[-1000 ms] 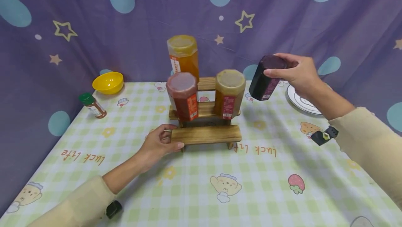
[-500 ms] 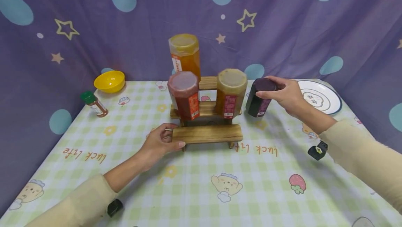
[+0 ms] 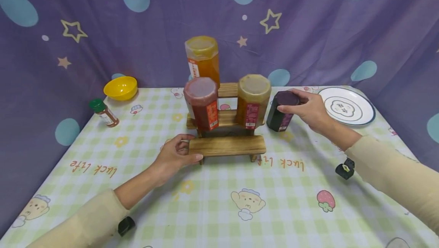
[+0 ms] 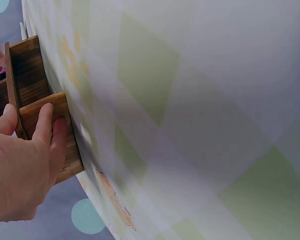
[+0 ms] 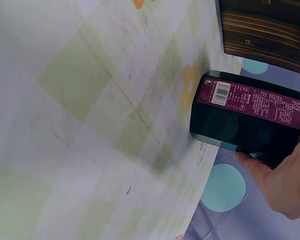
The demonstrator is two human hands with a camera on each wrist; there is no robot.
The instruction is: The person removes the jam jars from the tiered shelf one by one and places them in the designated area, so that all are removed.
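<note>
A stepped wooden rack stands mid-table, its lowest step bare. My left hand grips the left end of that step, thumb at the front; in the left wrist view, fingers lie against the rack's side. To the rack's right, my right hand holds a dark purple jar by its top. The jar is upright, its base at the tablecloth, as the right wrist view also shows with its purple label. A red jar and an amber jar occupy the middle step; an orange-yellow jar tops the rack.
Behind the right hand lies a white plate with a dark rim. At the back left are a yellow bowl and a green-capped spice bottle. A purple patterned curtain hangs behind the checked tablecloth.
My right hand has lowered the dark jar from the air to the table beside the rack, moving slightly left. The white plate shows more fully. My left hand keeps its grip on the rack.
</note>
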